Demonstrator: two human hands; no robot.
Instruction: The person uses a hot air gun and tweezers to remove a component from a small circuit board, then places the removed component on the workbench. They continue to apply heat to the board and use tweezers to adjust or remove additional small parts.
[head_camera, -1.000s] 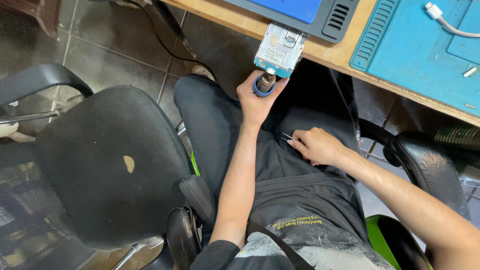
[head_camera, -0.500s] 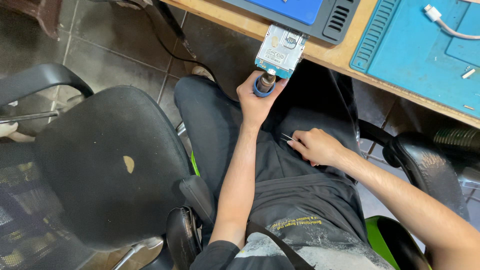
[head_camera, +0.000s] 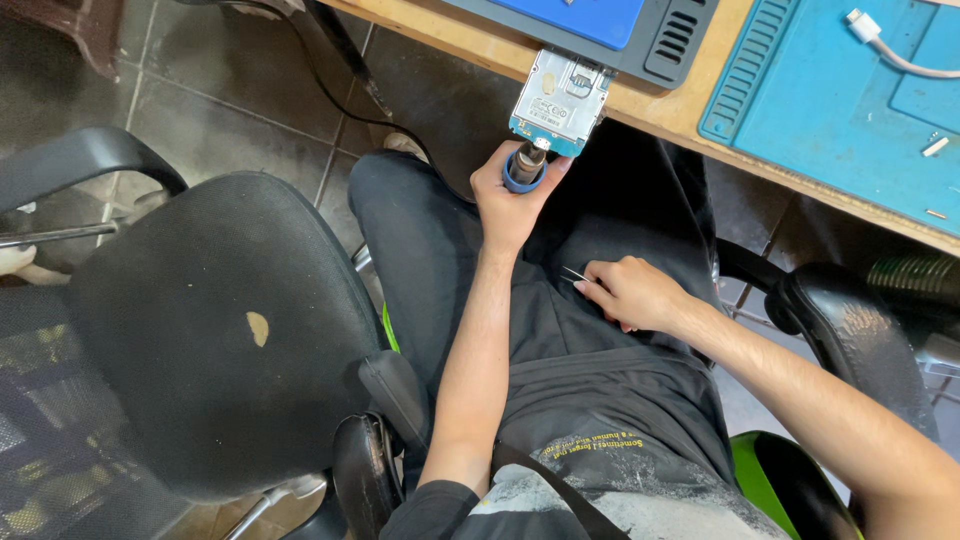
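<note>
The right hand (head_camera: 632, 293) rests on the lap, fingers pinched shut on thin metal tweezers (head_camera: 574, 277) whose tips point away from the grip toward the left knee. Beyond it, the left hand (head_camera: 512, 195) is closed around a dark-handled screwdriver with a blue collar (head_camera: 524, 172), its long axis running up and away from the fist. Just past the tool's tip sits a silvery hard drive (head_camera: 561, 101) with a teal circuit board edge, overhanging the wooden desk (head_camera: 660, 107). Further off, a blue mat (head_camera: 820, 95) holds small screws.
</note>
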